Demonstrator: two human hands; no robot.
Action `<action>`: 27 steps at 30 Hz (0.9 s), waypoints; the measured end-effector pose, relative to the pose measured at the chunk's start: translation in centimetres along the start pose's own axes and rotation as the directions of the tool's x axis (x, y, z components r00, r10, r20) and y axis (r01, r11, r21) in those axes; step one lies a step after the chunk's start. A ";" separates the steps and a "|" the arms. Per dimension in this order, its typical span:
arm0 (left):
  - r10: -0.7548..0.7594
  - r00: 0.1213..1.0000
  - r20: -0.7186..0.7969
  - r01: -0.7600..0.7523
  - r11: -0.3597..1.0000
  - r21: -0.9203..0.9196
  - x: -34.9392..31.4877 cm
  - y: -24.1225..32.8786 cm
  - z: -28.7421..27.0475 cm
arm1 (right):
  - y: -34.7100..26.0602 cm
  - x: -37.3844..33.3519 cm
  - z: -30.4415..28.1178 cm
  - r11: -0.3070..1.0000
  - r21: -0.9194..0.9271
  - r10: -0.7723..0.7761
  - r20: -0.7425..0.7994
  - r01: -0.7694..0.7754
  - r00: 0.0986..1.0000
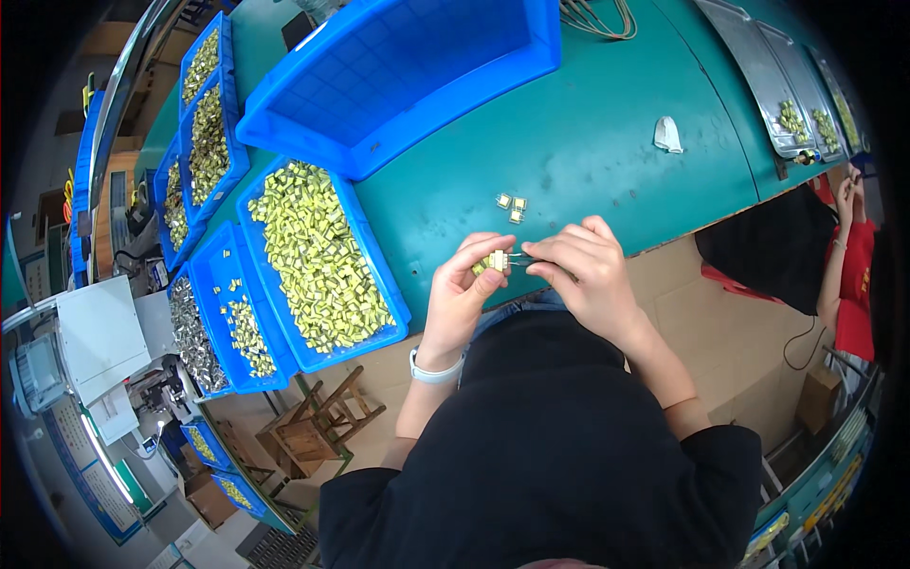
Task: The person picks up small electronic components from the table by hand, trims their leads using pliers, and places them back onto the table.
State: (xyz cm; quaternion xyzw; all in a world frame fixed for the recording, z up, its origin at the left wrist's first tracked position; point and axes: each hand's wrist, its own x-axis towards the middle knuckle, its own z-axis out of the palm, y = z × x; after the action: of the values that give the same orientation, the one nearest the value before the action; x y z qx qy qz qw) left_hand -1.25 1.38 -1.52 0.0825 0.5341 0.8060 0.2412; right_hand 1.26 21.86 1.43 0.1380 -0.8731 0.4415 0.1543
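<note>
My left hand [460, 299] pinches a small yellow block-shaped component [495, 261] at the front edge of the green table [588, 142]. My right hand [583, 270] holds thin metal tweezers [519, 256] whose tip touches that component. Three more small yellow components [512, 206] lie on the table just beyond my hands. A white band sits on my left wrist [434, 370].
A blue bin [318, 261] full of yellow components stands left of my hands, with more filled blue bins [204, 142] behind it. A large empty blue crate [408, 71] sits at the back. Metal trays [773, 81] lie far right, near another person in red [853, 275]. A white scrap [667, 135] lies on the table.
</note>
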 end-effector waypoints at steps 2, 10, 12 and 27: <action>0.007 1.000 0.002 -0.007 1.000 -0.001 0.0 0.1 0.1 | -0.1 0.0 0.0 1.000 0.004 0.003 -0.001 -0.003 1.000; 0.026 0.999 0.027 -0.027 0.997 0.069 0.1 0.1 0.1 | 0.0 -0.2 0.1 1.000 -0.003 -0.031 -0.024 0.031 0.999; 0.036 0.999 0.027 -0.038 0.996 0.078 0.0 0.0 0.3 | -0.2 -0.2 0.0 0.999 -0.021 -0.032 -0.015 0.032 0.999; -0.082 0.997 0.018 0.083 0.980 -0.178 -0.4 0.1 0.3 | 0.0 0.0 -0.4 0.979 0.201 0.018 0.061 -0.030 0.998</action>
State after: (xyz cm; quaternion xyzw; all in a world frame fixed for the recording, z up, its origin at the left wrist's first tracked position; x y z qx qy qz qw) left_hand -0.80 1.42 -1.27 0.0426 0.4612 0.8396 0.2836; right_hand 1.35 22.16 1.61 0.1552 -0.8295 0.5255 0.1084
